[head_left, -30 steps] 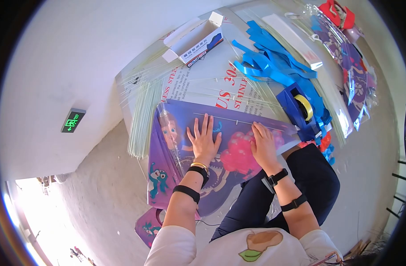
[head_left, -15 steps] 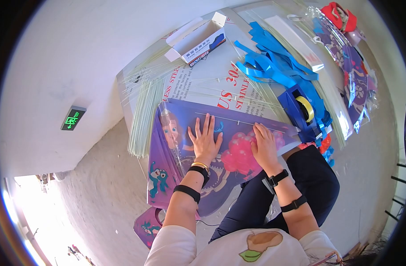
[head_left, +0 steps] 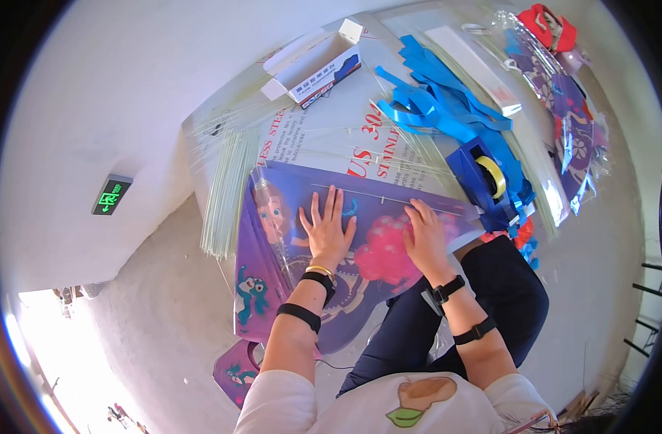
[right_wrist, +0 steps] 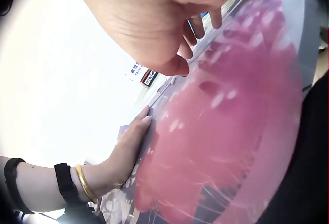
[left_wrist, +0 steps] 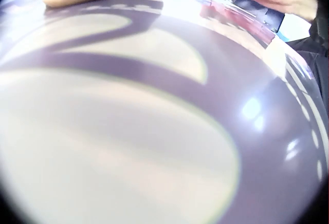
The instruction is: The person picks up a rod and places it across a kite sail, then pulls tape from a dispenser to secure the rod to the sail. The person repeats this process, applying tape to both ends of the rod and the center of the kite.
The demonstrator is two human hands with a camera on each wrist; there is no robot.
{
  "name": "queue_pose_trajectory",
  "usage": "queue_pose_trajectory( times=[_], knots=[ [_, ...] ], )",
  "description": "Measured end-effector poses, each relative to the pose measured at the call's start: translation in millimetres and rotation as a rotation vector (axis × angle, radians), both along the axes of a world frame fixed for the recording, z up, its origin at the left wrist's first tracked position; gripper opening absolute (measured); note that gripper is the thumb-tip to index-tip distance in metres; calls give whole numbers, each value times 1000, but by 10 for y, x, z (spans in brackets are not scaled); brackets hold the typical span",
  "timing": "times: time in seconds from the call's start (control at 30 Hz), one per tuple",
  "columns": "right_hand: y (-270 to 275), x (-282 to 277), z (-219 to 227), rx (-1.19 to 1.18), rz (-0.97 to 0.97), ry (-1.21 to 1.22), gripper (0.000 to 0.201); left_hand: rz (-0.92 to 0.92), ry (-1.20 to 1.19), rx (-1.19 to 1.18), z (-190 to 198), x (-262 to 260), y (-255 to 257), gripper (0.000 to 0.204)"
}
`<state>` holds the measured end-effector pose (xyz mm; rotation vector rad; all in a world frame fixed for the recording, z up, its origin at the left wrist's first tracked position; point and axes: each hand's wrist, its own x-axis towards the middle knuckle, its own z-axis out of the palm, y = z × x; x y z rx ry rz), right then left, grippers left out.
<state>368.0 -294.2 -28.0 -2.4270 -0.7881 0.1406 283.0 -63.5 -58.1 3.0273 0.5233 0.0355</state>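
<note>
A purple printed plastic sheet (head_left: 302,195) with a cartoon figure and pink balloons lies across the near side of the table and over the person's lap. Along its upper part runs a thin pale rod (head_left: 360,194) with a small white crosspiece. My left hand (head_left: 327,235) rests on the sheet, fingers spread and fingertips just below the rod. Farther right, my right hand (head_left: 426,242) is over the balloon print (right_wrist: 231,111), fingers lightly bent and fingertips close to the rod. In the left wrist view, the shiny sheet fills most of the picture.
A blue tape dispenser (head_left: 483,184) stands right of the sheet, beside blue ribbons (head_left: 446,101). An open white box (head_left: 316,69) stands at the back. Bundled thin rods (head_left: 233,195) overhang the left table edge. More wrapped printed sheets (head_left: 573,130) lie far right.
The head view has shifted slightly left. My right hand's fingers look a little more bent over the sheet; my left hand stays in place on it.
</note>
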Motion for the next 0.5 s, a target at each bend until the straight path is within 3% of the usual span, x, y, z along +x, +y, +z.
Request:
queue_pose_trajectory(
  times=[0.17, 0.5],
  knots=[
    [287, 190, 60, 128, -6, -70, 38, 2, 2, 2, 21, 2, -4, 74],
    [613, 372, -145, 154, -58, -65, 23, 12, 7, -6, -2, 7, 8, 74]
  ],
)
